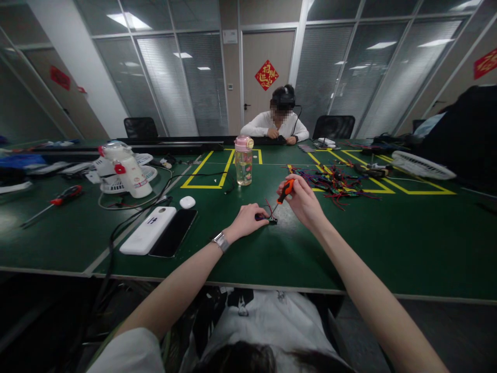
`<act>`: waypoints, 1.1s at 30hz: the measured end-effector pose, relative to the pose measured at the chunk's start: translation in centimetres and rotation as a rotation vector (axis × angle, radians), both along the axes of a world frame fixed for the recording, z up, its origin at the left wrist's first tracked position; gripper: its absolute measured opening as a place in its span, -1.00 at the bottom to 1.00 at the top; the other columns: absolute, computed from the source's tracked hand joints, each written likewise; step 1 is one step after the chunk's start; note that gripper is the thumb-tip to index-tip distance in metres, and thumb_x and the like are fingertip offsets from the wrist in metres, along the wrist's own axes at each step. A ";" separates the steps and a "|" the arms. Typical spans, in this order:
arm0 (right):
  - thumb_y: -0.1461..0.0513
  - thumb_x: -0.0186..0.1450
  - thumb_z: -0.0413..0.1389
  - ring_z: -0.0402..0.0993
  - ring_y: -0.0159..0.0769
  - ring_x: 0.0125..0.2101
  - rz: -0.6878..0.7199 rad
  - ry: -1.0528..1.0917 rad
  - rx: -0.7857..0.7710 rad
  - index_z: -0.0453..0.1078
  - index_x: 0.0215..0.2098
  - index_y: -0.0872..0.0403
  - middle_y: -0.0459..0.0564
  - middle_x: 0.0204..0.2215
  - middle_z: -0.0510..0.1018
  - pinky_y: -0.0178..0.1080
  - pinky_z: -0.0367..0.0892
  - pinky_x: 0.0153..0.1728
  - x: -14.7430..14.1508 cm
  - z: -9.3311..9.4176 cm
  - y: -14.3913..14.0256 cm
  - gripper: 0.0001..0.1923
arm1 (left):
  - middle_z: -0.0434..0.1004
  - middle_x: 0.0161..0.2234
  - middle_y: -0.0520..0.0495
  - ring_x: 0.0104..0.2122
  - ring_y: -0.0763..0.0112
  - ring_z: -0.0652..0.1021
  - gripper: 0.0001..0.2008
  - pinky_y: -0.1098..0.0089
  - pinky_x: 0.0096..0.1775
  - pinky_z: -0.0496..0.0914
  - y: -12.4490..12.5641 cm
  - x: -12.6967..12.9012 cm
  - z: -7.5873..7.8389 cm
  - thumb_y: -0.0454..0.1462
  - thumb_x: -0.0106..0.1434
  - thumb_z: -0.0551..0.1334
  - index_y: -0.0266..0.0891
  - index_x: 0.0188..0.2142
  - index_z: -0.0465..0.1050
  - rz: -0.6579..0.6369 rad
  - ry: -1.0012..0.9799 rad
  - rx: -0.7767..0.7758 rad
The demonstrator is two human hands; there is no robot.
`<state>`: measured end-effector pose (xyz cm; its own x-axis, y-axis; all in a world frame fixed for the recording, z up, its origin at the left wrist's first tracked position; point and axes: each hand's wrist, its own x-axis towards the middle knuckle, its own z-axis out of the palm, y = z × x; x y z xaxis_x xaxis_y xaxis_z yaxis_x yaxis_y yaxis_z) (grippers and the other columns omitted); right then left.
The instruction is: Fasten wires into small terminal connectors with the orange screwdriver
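Nearest, the person's two bare forearms reach out over the near edge of the green worktop [388,248]. The left hand [248,218], with a metal watch [220,241] on its wrist, rests on the worktop with its fingers closed on a small dark part [272,220] that has thin red wires rising from it. The right hand [305,199] is closed round the orange-and-black handle of a small screwdriver [284,191], which slants down and left so that its tip meets the part just beside the left fingers.

To the left of the hands lie a white power bank [148,230] and a black phone [174,233], side by side and touching, with a small white case [187,202] just beyond them. Further left lies a red-handled screwdriver [54,202].

Beyond the hands stands a clear bottle [244,160] with a pink lid, upright. To its right is a heap of coloured wires [334,181] inside yellow floor-tape markings. To the far left a white fan [124,168] lies on the worktop; at the far right lies another fan [421,166].

At the far side another person [275,127] in a white top sits with both hands on the worktop.
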<state>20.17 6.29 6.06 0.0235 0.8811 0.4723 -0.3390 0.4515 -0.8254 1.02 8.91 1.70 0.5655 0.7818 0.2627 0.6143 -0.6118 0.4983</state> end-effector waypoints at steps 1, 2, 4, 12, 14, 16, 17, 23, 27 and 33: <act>-0.07 0.26 0.24 0.51 -0.28 -0.27 -0.008 0.006 0.005 0.46 -0.21 -0.11 -0.10 -0.34 0.56 -0.14 0.47 -0.10 -0.1 0.0 0.0 -0.72 | 0.55 -0.23 -0.03 -0.18 0.30 0.53 -0.87 0.34 -0.09 0.34 0.0 0.0 0.0 -0.22 0.28 0.37 -0.17 -0.19 0.63 -0.002 -0.003 0.000; -0.07 0.24 0.26 0.50 -0.28 -0.27 -0.016 0.016 0.010 0.46 -0.23 -0.11 -0.10 -0.34 0.55 -0.15 0.48 -0.11 -0.1 -0.1 0.0 -0.72 | 0.55 -0.23 -0.03 -0.18 0.30 0.53 -0.87 0.34 -0.09 0.34 0.0 0.0 0.0 -0.21 0.28 0.37 -0.17 -0.19 0.63 -0.004 -0.004 0.000; -0.07 0.20 0.30 0.48 -0.31 -0.28 -0.025 0.033 0.011 0.47 -0.27 -0.10 -0.12 -0.33 0.54 -0.18 0.49 -0.14 -0.1 -0.1 0.0 -0.71 | 0.55 -0.23 -0.03 -0.19 0.30 0.53 -0.86 0.34 -0.09 0.34 0.0 0.0 -0.1 -0.21 0.28 0.37 -0.18 -0.19 0.63 -0.004 -0.003 0.003; -0.06 0.23 0.28 0.52 -0.30 -0.26 -0.019 0.034 -0.030 0.50 -0.13 -0.13 -0.11 -0.34 0.58 -0.20 0.46 -0.16 0.4 0.1 0.1 -0.68 | 0.55 -0.23 -0.04 -0.19 0.31 0.53 -0.87 0.34 -0.09 0.33 0.0 -0.1 0.0 -0.23 0.27 0.38 -0.17 -0.19 0.63 0.005 0.000 -0.009; -0.05 0.23 0.28 0.52 -0.31 -0.27 -0.040 0.075 -0.011 0.49 -0.15 -0.13 -0.12 -0.34 0.59 -0.20 0.45 -0.15 0.2 0.0 0.2 -0.71 | 0.55 -0.24 -0.04 -0.19 0.31 0.53 -0.87 0.35 -0.09 0.33 0.0 -0.1 0.1 -0.23 0.27 0.38 -0.17 -0.19 0.63 0.003 -0.003 -0.012; -0.06 0.24 0.27 0.52 -0.31 -0.26 -0.083 0.091 0.005 0.48 -0.22 -0.10 -0.11 -0.34 0.58 -0.20 0.46 -0.15 0.0 -0.2 0.3 -0.72 | 0.55 -0.24 -0.03 -0.19 0.31 0.53 -0.88 0.35 -0.09 0.34 0.0 0.0 0.1 -0.24 0.27 0.38 -0.17 -0.19 0.63 0.000 -0.005 -0.010; -0.06 0.25 0.25 0.51 -0.31 -0.26 -0.108 0.086 0.014 0.47 -0.24 -0.08 -0.10 -0.34 0.58 -0.21 0.46 -0.15 0.0 -0.2 0.4 -0.72 | 0.56 -0.24 -0.03 -0.19 0.31 0.53 -0.88 0.34 -0.09 0.34 0.0 0.0 0.1 -0.24 0.27 0.38 -0.17 -0.19 0.63 -0.002 -0.005 -0.007; -0.04 0.21 0.29 0.45 -0.33 -0.35 -0.141 -0.005 0.058 0.50 -0.25 -0.07 -0.13 -0.37 0.52 -0.25 0.44 -0.27 0.1 -0.3 0.3 -0.72 | 0.56 -0.25 -0.03 -0.20 0.30 0.54 -0.88 0.33 -0.09 0.35 0.0 0.1 0.0 -0.23 0.26 0.38 -0.18 -0.20 0.63 0.007 0.002 0.007; -0.03 0.24 0.28 0.51 -0.30 -0.28 -0.091 0.012 0.033 0.52 -0.12 -0.11 -0.11 -0.33 0.57 -0.20 0.44 -0.16 0.2 -0.3 0.3 -0.69 | 0.56 -0.25 -0.02 -0.20 0.31 0.53 -0.88 0.33 -0.08 0.35 0.2 0.0 -0.2 -0.23 0.27 0.38 -0.16 -0.20 0.63 0.001 -0.005 0.013; -0.04 0.29 0.22 0.53 -0.27 -0.21 -0.074 -0.014 0.064 0.50 -0.18 -0.11 -0.09 -0.28 0.59 -0.16 0.44 -0.10 -0.2 -0.4 0.1 -0.74 | 0.56 -0.25 -0.03 -0.20 0.31 0.53 -0.87 0.33 -0.09 0.34 0.1 0.0 -0.1 -0.22 0.27 0.37 -0.16 -0.20 0.63 -0.002 0.004 0.023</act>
